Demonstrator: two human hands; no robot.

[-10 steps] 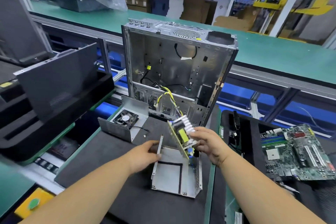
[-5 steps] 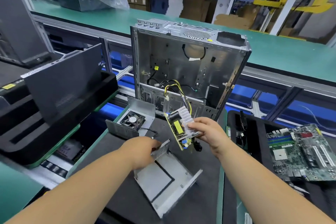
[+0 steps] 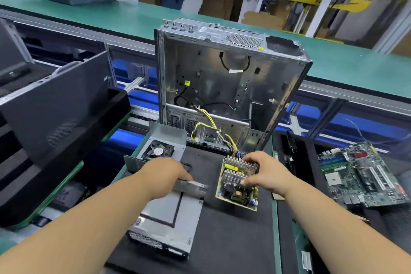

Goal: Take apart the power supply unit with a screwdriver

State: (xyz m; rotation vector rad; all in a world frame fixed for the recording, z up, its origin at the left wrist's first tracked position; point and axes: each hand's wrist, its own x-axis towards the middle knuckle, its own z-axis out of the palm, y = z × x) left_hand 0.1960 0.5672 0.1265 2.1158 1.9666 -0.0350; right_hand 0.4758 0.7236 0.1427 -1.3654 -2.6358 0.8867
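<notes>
Gripping the PSU circuit board (image 3: 239,184) by its heatsink fins, the right hand (image 3: 264,172) has fingers clenched over the top, thumb low on the near side. Head view only. Board sits low over the black mat (image 3: 233,240), tilted, and looks to be touching down at its near edge; a second ago it was held up edge-on above the tray, so it has been carried right and lowered. Yellow wire bundle (image 3: 213,127) runs from the board back into the open computer chassis (image 3: 222,78). Left hand (image 3: 165,173) grasps the far wall of the metal PSU shell (image 3: 169,218), fingers curled over the rim; shell has been swung and shifted left since then, now lying flat on the mat, empty. Fan bracket (image 3: 160,149) sits behind the left hand, motherboard (image 3: 364,173) in the tray to the right. No screwdriver visible. Judgement: board and shell are separated, teardown mostly done; likely next is setting both parts down and sorting them.
</notes>
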